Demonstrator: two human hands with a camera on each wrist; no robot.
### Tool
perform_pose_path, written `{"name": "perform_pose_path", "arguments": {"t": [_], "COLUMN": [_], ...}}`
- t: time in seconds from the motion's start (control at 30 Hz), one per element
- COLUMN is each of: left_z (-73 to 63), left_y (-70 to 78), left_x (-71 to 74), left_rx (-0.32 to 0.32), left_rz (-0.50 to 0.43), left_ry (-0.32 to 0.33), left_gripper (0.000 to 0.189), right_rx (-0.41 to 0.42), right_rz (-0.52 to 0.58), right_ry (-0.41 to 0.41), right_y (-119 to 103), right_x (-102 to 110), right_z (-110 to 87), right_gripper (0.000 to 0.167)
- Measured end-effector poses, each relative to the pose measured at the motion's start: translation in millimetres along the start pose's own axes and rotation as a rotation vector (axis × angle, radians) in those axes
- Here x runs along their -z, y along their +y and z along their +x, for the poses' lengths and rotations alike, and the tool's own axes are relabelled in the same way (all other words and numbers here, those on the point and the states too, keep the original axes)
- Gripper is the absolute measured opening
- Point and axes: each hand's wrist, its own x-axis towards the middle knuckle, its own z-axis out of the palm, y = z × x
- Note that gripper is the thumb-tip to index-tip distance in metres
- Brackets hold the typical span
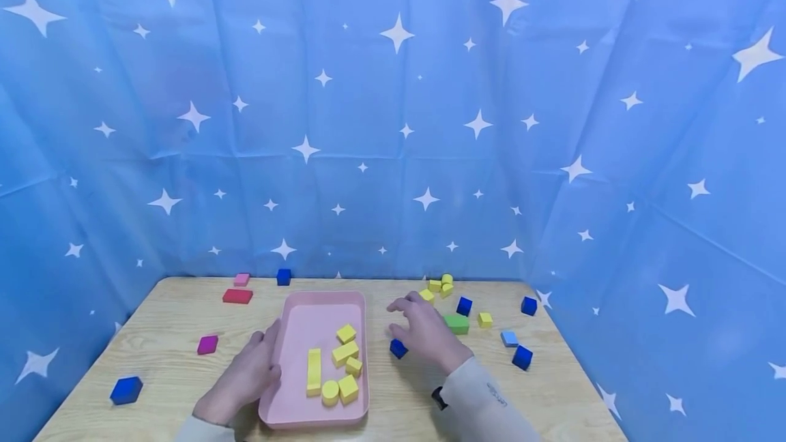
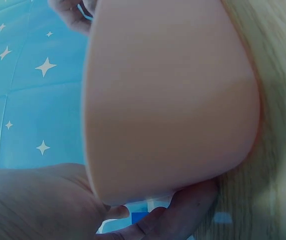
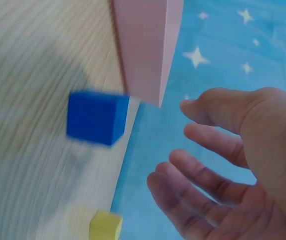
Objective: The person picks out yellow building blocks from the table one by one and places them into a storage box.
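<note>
My left hand [image 1: 248, 368] grips the left side of a pink tray [image 1: 295, 340], thumb at the rim and fingers along the outer wall. Several yellow blocks [image 1: 314, 372] lie in the tray, among them a cylinder [image 1: 330, 393]. To the right of the tray, my right hand [image 1: 425, 334] hovers over the table with spread, slightly bent fingers, holding nothing. A dark blue cube [image 3: 95, 117] sits on the wood below that hand, close to the tray. Past its fingertips in the head view are a yellow block [image 1: 426, 296] and a green block [image 1: 456, 324].
On the right of the wooden table [image 1: 491, 404] are blue cubes [image 1: 522, 357], a light blue block [image 1: 509, 338] and a yellow cube [image 1: 485, 320]. Left of the tray lie a red block [image 1: 237, 296], a magenta block [image 1: 207, 344] and a blue block [image 1: 126, 390]. A starry curtain [image 1: 362, 121] hangs behind.
</note>
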Motion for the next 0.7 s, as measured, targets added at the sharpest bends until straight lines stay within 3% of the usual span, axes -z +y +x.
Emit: {"name": "perform_pose_path", "arguments": {"t": [0.2, 0.37, 0.7], "left_z": [0.3, 0.4, 0.0], "left_y": [-1.1, -2.3, -4.0], "left_x": [1.8, 5.1, 1.0], "left_rx": [-0.041, -0.035, -0.032], "left_rz": [-0.003, -0.003, -0.011], "left_ry": [0.021, 0.026, 0.033], "left_gripper": [0.091, 0.091, 0.091], "right_rx": [-0.066, -0.128, -0.245], "right_rz": [-0.005, -0.022, 0.010], "right_ry": [0.095, 0.158, 0.203], "right_y": [25.9, 45.5, 88.4], "right_x": [14.2, 24.9, 41.7], "right_z": [-13.6, -20.0, -42.4], "right_gripper": [0.033, 0.034, 0.040]}}
